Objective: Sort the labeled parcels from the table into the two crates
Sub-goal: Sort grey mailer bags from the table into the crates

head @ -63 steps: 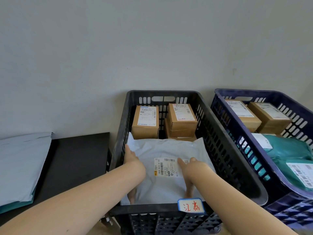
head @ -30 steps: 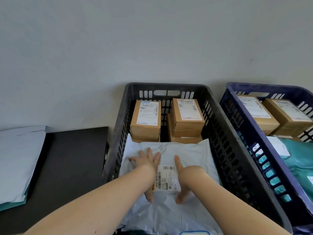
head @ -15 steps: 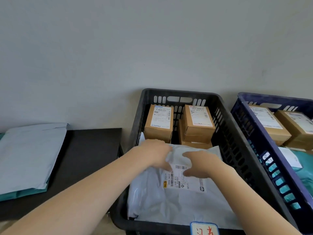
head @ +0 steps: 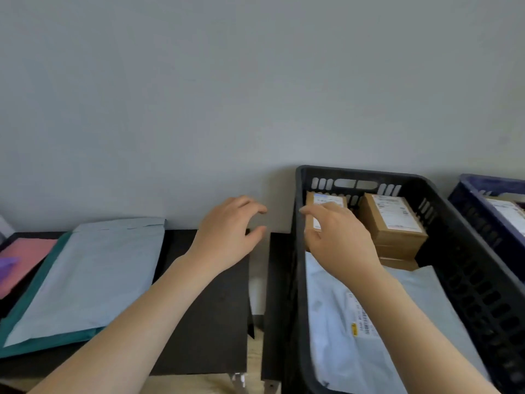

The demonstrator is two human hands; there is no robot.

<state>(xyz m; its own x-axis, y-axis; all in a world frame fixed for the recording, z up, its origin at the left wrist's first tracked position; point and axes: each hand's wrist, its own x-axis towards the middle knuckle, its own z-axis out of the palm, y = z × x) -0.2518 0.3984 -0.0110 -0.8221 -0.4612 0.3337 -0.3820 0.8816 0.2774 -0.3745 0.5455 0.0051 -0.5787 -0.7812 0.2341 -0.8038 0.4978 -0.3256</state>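
Observation:
A pale grey mailer bag (head: 338,322) with a barcode label lies flat in the black crate (head: 460,268), in front of brown cardboard boxes (head: 392,223). My right hand (head: 338,237) hovers above the crate's left part with loosely curled fingers and holds nothing. My left hand (head: 227,234) is in the air over the black table (head: 210,322), left of the crate, fingers relaxed and empty. On the table's left lies a pale blue mailer (head: 91,274) on top of a teal mailer (head: 42,341).
A dark blue crate (head: 483,194) with a labeled box stands at the right edge. A pink parcel (head: 25,257) and something purple (head: 7,264) lie at the far left. A grey wall rises behind. A gap separates table and crate.
Both hands have let go of the grey mailer in the black crate and lifted away to the left. The view has swung left toward the table.

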